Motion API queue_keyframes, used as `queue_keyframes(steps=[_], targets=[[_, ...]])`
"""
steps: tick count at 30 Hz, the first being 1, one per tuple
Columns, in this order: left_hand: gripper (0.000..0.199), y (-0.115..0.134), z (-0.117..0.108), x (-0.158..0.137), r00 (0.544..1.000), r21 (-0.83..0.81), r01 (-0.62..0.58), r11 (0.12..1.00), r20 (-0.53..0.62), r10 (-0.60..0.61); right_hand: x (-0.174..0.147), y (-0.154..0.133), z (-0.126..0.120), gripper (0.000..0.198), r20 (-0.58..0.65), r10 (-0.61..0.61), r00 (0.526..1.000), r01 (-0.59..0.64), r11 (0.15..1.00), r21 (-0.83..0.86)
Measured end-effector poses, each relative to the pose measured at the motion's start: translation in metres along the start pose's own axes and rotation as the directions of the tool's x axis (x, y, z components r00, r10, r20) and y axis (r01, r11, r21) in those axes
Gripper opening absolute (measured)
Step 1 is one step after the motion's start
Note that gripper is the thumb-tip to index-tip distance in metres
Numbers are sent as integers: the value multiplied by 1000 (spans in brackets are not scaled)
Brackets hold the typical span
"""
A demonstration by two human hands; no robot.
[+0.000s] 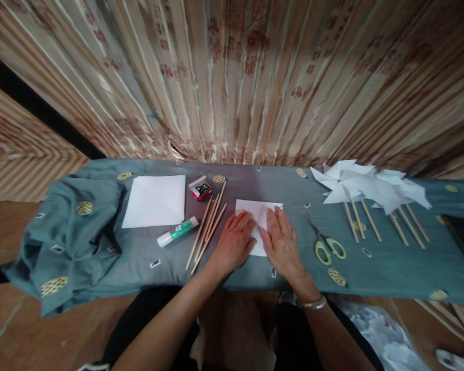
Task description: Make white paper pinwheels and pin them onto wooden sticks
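A square sheet of white paper (260, 206) lies on the cloth in front of me, with short cut lines showing near its upper corners. My left hand (235, 238) rests on the sheet's left part, fingers stretched out and flat. On its right part lies my right hand (281, 242), also flat with the fingers extended. The hands cover much of the sheet. Scissors with green handles (327, 246) lie just right of my right hand. Several wooden sticks (206, 232) are beside my left hand, and a glue stick (178, 232) is further left.
A stack of white paper (154, 201) lies at the left, near a small red box of pins (200, 189). Several finished paper pinwheels (371, 183) lie at the right, left of a dark phone (462, 239). Bunched cloth (73, 232) covers the left end. A pleated curtain (232, 93) hangs behind.
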State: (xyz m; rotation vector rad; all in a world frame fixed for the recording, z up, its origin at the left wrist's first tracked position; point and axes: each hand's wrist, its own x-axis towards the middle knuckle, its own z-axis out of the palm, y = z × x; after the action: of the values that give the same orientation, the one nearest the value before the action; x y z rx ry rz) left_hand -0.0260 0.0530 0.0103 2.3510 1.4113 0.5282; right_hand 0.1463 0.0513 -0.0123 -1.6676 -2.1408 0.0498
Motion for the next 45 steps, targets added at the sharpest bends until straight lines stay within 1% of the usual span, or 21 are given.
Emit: queue_keyframes(steps=[2,6,9,12,15,17,20,23,25,27,32,36,45], targets=[[40,-3,0,0,1000,-15,-19,1000,-7,19,1,5,-2,54,3,8,1000,-8,1000,26],[41,-6,1,1,999,-8,-42,999,-16,42,4,12,-5,48,35,-12,999,12,1000,-10],[41,-3,3,1,999,38,-39,999,-16,40,6,11,-7,47,30,-5,1000,6,1000,-26],[37,-1,6,-1,998,85,-61,994,-17,62,7,7,-11,44,58,-41,997,43,999,-32],[35,-1,9,-2,996,99,-85,991,-5,86,9,8,-14,42,86,-65,994,68,997,-28],[35,-2,9,-3,997,104,-82,991,5,82,11,13,-14,43,75,-44,996,44,999,-3],[36,-1,9,-3,997,117,-71,991,11,70,18,25,-13,46,26,38,999,-39,997,71],[37,1,8,-2,998,125,-62,990,10,61,27,35,-11,54,-22,100,995,-96,988,121],[36,2,8,-1,998,130,-69,989,4,69,33,38,-11,61,-17,97,995,-94,988,123],[35,2,8,0,996,127,-91,988,3,91,38,39,-12,62,0,72,997,-71,991,113],[34,0,11,2,994,108,-111,988,13,110,49,37,-17,56,2,14,1000,-14,995,96],[34,0,11,2,994,104,-105,989,8,104,56,41,-16,52,-18,32,999,-30,994,101],[34,0,10,2,994,118,-106,987,1,107,66,60,-12,40,-37,70,997,-62,979,196]])
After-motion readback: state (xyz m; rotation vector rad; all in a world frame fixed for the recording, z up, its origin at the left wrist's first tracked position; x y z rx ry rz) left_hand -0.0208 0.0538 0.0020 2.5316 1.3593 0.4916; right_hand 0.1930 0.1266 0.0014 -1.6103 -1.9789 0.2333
